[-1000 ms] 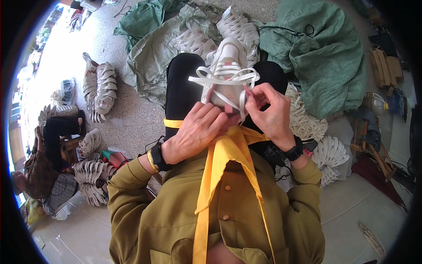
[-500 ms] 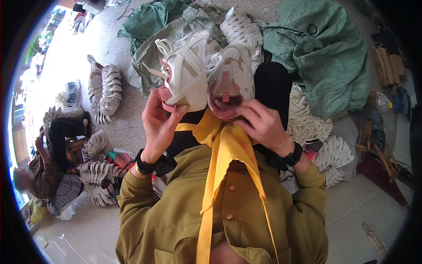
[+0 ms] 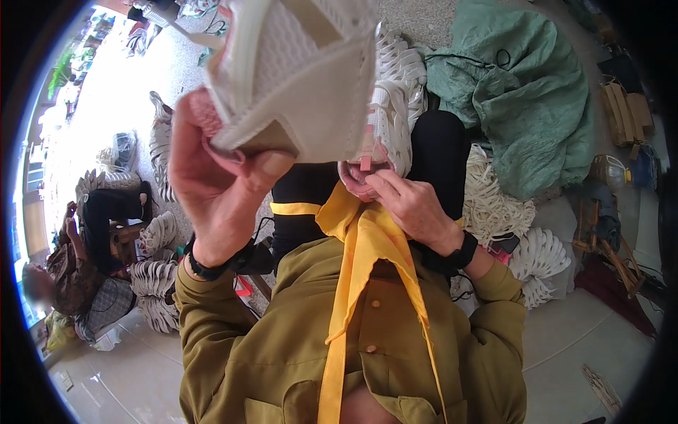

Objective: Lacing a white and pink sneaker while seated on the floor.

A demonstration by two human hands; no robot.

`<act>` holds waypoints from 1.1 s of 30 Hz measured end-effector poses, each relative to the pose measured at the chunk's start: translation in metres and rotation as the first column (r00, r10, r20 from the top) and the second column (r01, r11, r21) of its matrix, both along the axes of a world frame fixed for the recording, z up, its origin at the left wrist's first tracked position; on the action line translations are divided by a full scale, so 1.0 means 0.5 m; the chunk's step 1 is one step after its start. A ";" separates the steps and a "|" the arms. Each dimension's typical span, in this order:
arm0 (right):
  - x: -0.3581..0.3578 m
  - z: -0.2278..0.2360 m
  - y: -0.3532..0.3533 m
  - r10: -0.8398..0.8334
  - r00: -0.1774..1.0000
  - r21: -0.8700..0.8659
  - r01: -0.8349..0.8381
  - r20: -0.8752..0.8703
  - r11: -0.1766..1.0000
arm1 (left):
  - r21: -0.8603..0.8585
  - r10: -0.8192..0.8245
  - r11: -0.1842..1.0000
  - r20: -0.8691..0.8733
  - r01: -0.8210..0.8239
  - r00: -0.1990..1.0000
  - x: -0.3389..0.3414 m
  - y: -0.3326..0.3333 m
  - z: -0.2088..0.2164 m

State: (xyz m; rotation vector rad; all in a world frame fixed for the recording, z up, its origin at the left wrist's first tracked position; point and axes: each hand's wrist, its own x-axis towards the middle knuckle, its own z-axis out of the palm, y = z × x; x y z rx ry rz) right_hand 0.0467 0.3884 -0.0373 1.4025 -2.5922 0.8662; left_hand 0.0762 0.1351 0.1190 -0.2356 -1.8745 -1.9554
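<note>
My left hand [image 3: 219,187] pinches the pink-lined heel edge of a white shoe upper [image 3: 304,92], thumb on the near side. This upper is lifted close to the camera and looks large. A second shoe upper [image 3: 359,185], white with a pink lining, lies lower, over my lap. My right hand [image 3: 420,215] has its fingertips closed on the pink collar at the heel opening. The raised upper hides much of the second one's left side. A yellow cloth [image 3: 371,240] hangs down my front, just below the second upper.
A green sack [image 3: 515,106] lies at the far right. Bundles of nested white uppers [image 3: 540,258] sit to the right, and more stacks [image 3: 154,283] to the left. Another person [image 3: 74,275] sits at the left. A wooden stool [image 3: 614,247] stands at the right edge.
My left hand has raised its shoe upper toward the camera and slightly left, still gripping the heel. My right hand stays near the same place on the other upper.
</note>
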 end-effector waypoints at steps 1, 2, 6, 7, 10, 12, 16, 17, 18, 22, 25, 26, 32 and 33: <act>0.000 0.000 0.000 -0.005 1.000 -0.018 0.005 0.001 1.000 | 0.012 0.030 0.999 -0.027 -0.029 0.999 0.000 0.012 0.018; 0.000 0.000 0.000 -0.011 1.000 -0.037 0.011 0.001 0.999 | -0.013 0.029 0.999 -0.056 -0.030 0.998 -0.001 0.010 0.021; -0.004 0.000 0.002 -0.028 0.999 -0.072 0.029 0.022 0.997 | -0.118 -0.020 0.993 -0.075 0.011 0.997 0.007 -0.011 0.037; -0.005 0.001 0.003 -0.035 0.999 -0.083 0.036 0.023 0.996 | -0.122 -0.029 0.992 -0.056 0.022 0.998 0.009 -0.011 0.042; -0.012 0.017 0.004 -0.057 0.998 -0.109 0.059 0.026 0.992 | -0.165 0.095 0.980 -0.082 -0.108 0.992 0.013 -0.018 0.028; -0.020 0.028 0.005 -0.085 0.996 -0.107 0.087 0.022 0.990 | -0.133 0.229 0.961 -0.107 -0.243 0.967 0.021 -0.032 0.013; -0.033 0.057 -0.004 -0.101 0.995 -0.080 0.102 0.029 0.992 | -0.088 0.089 0.990 -0.230 -0.111 0.969 0.044 -0.117 0.015; -0.033 0.071 -0.006 -0.092 0.995 -0.083 0.095 0.041 0.992 | -0.068 0.091 0.992 -0.237 -0.110 0.967 0.050 -0.120 0.014; -0.032 0.072 -0.010 -0.094 0.994 -0.078 0.098 0.047 0.992 | -0.045 0.098 0.993 -0.247 -0.112 0.964 0.044 -0.107 0.019; -0.039 0.059 -0.029 -0.109 0.992 -0.032 0.111 0.062 0.993 | 0.030 0.074 0.997 -0.288 -0.068 0.955 0.015 -0.056 0.048; -0.050 0.079 -0.020 -0.094 0.995 0.023 0.093 0.027 0.995 | 0.048 0.062 0.998 -0.285 -0.050 0.957 -0.025 -0.043 0.052; -0.053 0.079 -0.010 -0.101 0.994 0.047 0.099 0.044 0.994 | 0.048 0.056 0.998 -0.272 -0.045 0.961 -0.037 -0.045 0.052; -0.077 0.143 0.137 -0.056 0.923 -0.279 0.173 0.382 0.945 | -0.012 0.058 0.998 -0.106 -0.059 0.993 -0.121 -0.104 0.021; -0.078 0.140 0.186 -0.025 0.895 -0.312 0.182 0.445 0.933 | 0.006 0.052 0.999 -0.089 -0.052 0.995 -0.141 -0.115 0.014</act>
